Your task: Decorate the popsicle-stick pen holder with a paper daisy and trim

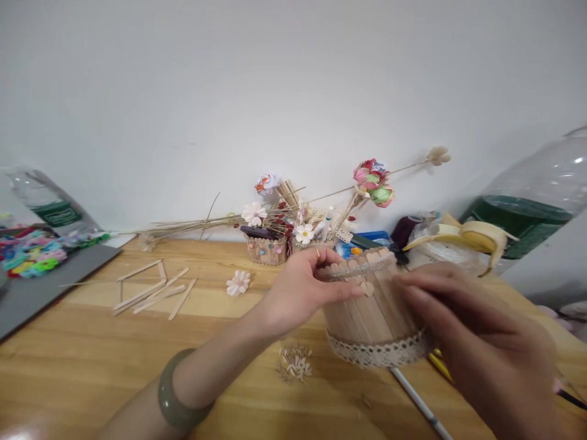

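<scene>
A round pot made of wooden craft sticks [362, 318] is held tilted above the table, with white lace trim [378, 353] around one end and a glittery band near the other. My left hand [305, 278] grips it by the scalloped rim, thumb on the outside and fingers inside. Just past the thumb tip, a small pale petal-shaped piece [367, 288] sits on the sticks. Close against the pot's right side is my right hand [463, 330], fingers pinched together and blurred. Whatever those fingers hold, if anything, is hidden.
Loose craft sticks [151, 293] and a flower [238, 283] lie left. A pile of small wooden pieces [295, 363] and a white pen [419, 400] are near the pot. Behind stand a decorated basket [266, 250], paper flowers [370, 175], banana peel [458, 235] and large bottle [532, 201].
</scene>
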The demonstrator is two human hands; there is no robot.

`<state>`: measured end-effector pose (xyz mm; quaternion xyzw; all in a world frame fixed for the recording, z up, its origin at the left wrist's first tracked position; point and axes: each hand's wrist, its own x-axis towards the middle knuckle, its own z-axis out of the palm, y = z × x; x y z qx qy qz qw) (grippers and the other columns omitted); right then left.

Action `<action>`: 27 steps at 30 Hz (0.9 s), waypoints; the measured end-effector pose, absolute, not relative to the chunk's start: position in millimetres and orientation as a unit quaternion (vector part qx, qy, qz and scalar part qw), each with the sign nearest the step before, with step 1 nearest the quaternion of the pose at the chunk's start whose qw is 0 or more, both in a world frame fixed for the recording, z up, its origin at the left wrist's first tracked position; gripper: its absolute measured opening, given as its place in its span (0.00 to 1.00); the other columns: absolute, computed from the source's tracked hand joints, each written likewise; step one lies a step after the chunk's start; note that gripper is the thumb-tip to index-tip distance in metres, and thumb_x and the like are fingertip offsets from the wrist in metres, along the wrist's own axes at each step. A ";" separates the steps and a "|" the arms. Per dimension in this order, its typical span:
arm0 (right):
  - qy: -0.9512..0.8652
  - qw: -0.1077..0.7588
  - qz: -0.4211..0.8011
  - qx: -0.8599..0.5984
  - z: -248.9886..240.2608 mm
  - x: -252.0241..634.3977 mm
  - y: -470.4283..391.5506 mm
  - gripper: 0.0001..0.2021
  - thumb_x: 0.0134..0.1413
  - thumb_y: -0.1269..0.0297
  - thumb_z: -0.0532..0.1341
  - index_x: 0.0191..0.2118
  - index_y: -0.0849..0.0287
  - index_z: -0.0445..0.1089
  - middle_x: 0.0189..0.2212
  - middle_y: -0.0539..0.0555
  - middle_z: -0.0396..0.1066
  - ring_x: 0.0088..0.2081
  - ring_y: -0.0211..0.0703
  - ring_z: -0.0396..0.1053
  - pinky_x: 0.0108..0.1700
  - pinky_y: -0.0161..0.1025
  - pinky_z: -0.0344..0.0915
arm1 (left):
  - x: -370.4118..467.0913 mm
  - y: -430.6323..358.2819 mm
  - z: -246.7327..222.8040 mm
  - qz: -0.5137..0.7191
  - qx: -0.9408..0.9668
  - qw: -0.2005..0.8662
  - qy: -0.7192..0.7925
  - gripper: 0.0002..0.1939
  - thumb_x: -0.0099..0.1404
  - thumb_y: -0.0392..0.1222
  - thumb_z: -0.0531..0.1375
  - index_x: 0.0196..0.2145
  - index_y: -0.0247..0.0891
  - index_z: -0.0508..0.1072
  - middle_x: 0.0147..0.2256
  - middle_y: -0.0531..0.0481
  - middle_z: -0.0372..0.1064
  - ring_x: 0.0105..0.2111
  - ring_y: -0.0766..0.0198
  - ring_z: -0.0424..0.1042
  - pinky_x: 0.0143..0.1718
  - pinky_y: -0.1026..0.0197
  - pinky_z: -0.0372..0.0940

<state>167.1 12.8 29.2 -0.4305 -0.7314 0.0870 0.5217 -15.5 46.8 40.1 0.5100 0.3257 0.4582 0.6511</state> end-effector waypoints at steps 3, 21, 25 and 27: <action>-0.670 0.565 0.163 -0.453 14.6 176.4 16.9 0.20 0.55 0.53 0.58 0.53 0.43 0.60 0.50 0.50 0.64 0.53 0.44 0.62 0.53 0.41 0.62 | -17.7 48.8 42.4 0.468 0.513 0.640 0.329 0.13 0.44 0.36 0.68 0.25 0.36 0.66 0.26 0.55 0.66 0.27 0.69 0.63 0.31 0.64 0.57; -0.780 0.451 0.066 -0.429 1.8 171.2 14.4 0.43 0.46 0.53 0.64 0.63 0.51 0.41 0.57 0.61 0.55 0.55 0.56 0.61 0.50 0.50 0.66 | -29.5 46.8 48.2 0.343 0.593 0.650 0.328 0.13 0.43 0.38 0.69 0.29 0.35 0.74 0.29 0.52 0.70 0.31 0.65 0.67 0.35 0.63 0.63; -0.783 0.446 0.037 -0.432 -1.0 168.2 13.6 0.42 0.46 0.53 0.63 0.63 0.56 0.42 0.56 0.63 0.54 0.55 0.57 0.59 0.52 0.53 0.63 | -26.8 43.9 48.9 0.355 0.608 0.613 0.359 0.11 0.44 0.39 0.69 0.25 0.34 0.72 0.24 0.54 0.66 0.26 0.68 0.64 0.29 0.64 0.60; -0.782 0.444 0.031 -0.437 -2.2 166.8 14.1 0.43 0.45 0.52 0.63 0.63 0.58 0.43 0.56 0.65 0.53 0.55 0.59 0.59 0.53 0.56 0.61 | -25.7 42.4 49.8 0.366 0.612 0.598 0.366 0.11 0.45 0.40 0.68 0.22 0.34 0.70 0.23 0.54 0.64 0.25 0.69 0.62 0.26 0.65 0.58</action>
